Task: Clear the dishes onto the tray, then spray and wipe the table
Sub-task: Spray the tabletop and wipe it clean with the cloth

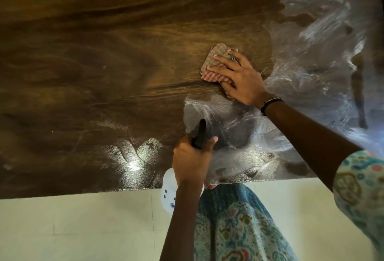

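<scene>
A dark wooden table (93, 63) fills the upper part of the view. My right hand (239, 76) presses a crumpled red-and-white checked cloth (214, 61) flat onto the table right of centre, fingers spread over it. My left hand (192, 157) grips a spray bottle (169, 190) at the table's near edge. Its black nozzle (200, 133) points away from me over the table, and its white body hangs below the edge. Wet, streaky smears (311, 63) cover the table's right side and the area in front of the nozzle.
The table's near edge (83, 193) runs across the lower part of the view, with pale tiled floor (83, 225) below it. My patterned blue-green clothing (239, 225) stands close against the edge.
</scene>
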Demonstrator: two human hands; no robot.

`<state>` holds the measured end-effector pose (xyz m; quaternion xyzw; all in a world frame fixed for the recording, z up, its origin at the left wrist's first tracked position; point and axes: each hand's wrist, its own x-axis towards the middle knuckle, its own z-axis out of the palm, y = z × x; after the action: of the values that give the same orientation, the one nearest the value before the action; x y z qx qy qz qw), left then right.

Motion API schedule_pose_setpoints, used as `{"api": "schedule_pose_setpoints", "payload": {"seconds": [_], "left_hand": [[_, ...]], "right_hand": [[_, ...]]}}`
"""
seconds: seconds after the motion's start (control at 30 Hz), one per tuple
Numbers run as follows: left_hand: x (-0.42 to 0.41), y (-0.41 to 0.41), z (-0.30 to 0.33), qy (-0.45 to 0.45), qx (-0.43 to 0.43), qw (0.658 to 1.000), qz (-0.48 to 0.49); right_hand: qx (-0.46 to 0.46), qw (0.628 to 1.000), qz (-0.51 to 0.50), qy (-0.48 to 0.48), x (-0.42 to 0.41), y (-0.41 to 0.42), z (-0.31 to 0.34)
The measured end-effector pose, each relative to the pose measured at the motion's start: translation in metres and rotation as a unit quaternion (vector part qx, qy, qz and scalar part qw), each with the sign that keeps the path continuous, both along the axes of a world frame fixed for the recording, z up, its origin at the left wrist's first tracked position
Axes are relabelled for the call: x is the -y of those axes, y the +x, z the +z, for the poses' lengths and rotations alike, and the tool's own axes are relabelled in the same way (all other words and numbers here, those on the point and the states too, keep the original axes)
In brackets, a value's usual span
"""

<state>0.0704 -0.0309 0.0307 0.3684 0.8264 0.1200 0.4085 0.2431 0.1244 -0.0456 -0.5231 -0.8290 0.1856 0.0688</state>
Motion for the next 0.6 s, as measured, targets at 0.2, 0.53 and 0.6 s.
{"api": "schedule_pose_setpoints", "payload": {"seconds": [0.2, 0.53, 0.6], "left_hand": [[-0.001, 0.001, 0.0, 0.001, 0.135, 0.984, 0.114], [-0.007, -0.005, -0.005, -0.013, 0.082, 0.985, 0.152], [-0.009, -0.009, -0.002, -0.019, 0.143, 0.981, 0.134]], "right_hand": [[-0.001, 1.0, -0.002, -0.002, 0.0, 0.0, 0.001], [-0.004, 1.0, -0.005, 0.002, 0.001, -0.002, 0.005], [-0.004, 1.0, -0.005, 0.006, 0.0, -0.002, 0.005]]}}
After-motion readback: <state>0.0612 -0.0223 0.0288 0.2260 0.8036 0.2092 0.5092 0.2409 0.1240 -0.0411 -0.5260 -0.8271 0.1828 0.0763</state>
